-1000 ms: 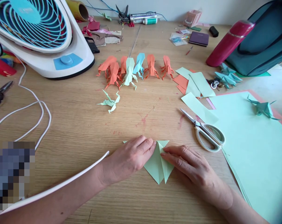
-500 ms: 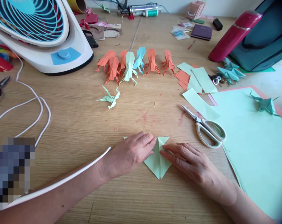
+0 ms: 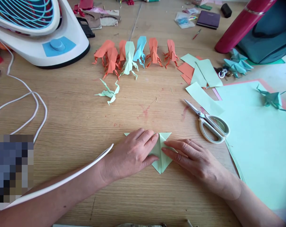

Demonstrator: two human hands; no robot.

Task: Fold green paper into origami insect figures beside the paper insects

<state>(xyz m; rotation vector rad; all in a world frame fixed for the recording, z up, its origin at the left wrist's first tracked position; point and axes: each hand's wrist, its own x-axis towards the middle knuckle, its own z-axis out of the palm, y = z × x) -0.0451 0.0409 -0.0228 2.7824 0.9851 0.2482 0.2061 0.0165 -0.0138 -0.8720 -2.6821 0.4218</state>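
A light green paper (image 3: 160, 165) lies folded on the table, its lower point toward me and a crease running down its middle. My left hand (image 3: 137, 151) rests palm down over its left part, fingers lying on the paper and thumb spread apart below. From the other side, my right hand (image 3: 199, 164) touches the right flap with stretched fingertips near the middle crease. Much of the paper's left side is hidden under my left hand. White-handled scissors (image 3: 200, 114) lie just beyond my right hand, touching neither hand.
Several folded paper insects, including a blue one (image 3: 140, 50), stand behind; a green folded figure (image 3: 111, 93) lies nearer. Paper strips (image 3: 205, 99) and large green sheets (image 3: 258, 142) are at right. A fan (image 3: 74, 47), its white cord (image 3: 38, 104) and a red bottle (image 3: 242, 28) flank the table.
The view has tipped slightly downward. My left thumb has spread away from the fingers and lies lower on the paper. My right hand stays at the right flap.
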